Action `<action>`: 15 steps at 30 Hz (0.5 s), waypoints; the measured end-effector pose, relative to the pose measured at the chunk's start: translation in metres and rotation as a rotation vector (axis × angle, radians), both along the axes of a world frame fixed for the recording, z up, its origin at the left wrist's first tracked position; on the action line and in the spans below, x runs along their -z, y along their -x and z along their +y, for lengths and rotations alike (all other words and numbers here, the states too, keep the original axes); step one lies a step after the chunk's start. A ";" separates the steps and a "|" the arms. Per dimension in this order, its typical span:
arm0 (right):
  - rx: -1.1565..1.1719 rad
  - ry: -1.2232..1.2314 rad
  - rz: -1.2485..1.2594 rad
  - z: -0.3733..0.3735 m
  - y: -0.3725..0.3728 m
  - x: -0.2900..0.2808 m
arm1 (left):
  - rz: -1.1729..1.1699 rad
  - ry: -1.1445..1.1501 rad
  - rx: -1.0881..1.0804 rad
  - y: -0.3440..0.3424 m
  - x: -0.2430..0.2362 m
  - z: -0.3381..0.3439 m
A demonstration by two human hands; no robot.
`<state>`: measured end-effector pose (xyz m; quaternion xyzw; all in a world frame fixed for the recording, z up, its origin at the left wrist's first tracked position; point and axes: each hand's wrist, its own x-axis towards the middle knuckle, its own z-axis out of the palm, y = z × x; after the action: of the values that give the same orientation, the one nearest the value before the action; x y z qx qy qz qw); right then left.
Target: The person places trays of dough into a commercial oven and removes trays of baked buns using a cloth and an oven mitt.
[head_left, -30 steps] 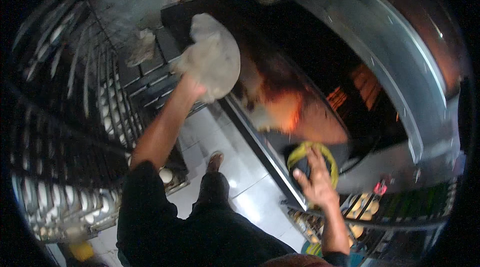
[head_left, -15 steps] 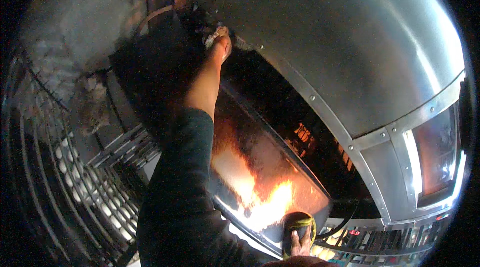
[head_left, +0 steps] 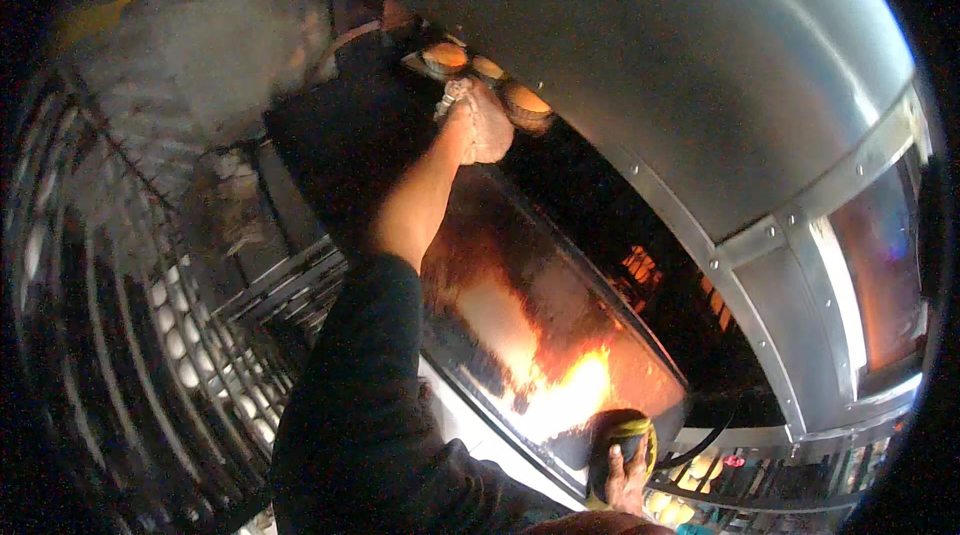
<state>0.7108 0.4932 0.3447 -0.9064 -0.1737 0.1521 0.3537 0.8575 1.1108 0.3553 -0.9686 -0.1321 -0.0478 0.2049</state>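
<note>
My left hand (head_left: 462,115) reaches up the middle at arm's length, closed around a pale, crumpled cloth (head_left: 488,127). Beside the cloth, at the far end of the dark oven opening, several round dark tins show golden-orange tops; one tin (head_left: 528,107) is just right of the cloth, another (head_left: 444,59) beyond it. Whether the cloth grips a tin or a tray edge is hidden. At the lower right, my right hand (head_left: 628,480) has its fingers against a rounded black and yellow object (head_left: 630,435); its kind is unclear, and so is whether the hand grips it.
A bright flame reflection or fire glow (head_left: 570,395) covers the dark glossy panel (head_left: 480,275) below the opening. The curved steel hood (head_left: 650,65) overhangs on the right. A wire rack (head_left: 130,365) with pale round items stands left; more shelving (head_left: 780,495) is lower right.
My left hand and cloth have come slightly back toward me and rightward in view. The golden-topped tins now show beside them. My right hand stays by the black and yellow object.
</note>
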 end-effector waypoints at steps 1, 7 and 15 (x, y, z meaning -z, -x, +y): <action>-0.044 0.037 -0.135 -0.019 -0.008 0.024 | -0.029 0.016 -0.010 0.014 -0.004 -0.007; 0.019 -0.262 0.124 -0.022 -0.003 0.006 | -0.224 0.098 -0.047 0.116 -0.012 -0.109; 0.166 -0.909 0.534 -0.008 0.037 -0.027 | -0.533 0.226 -0.014 0.223 -0.036 -0.270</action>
<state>0.6739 0.4851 0.3718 -0.6021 -0.0536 0.2586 0.7535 0.6345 0.8409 0.3910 -0.9377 -0.1925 -0.2843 0.0539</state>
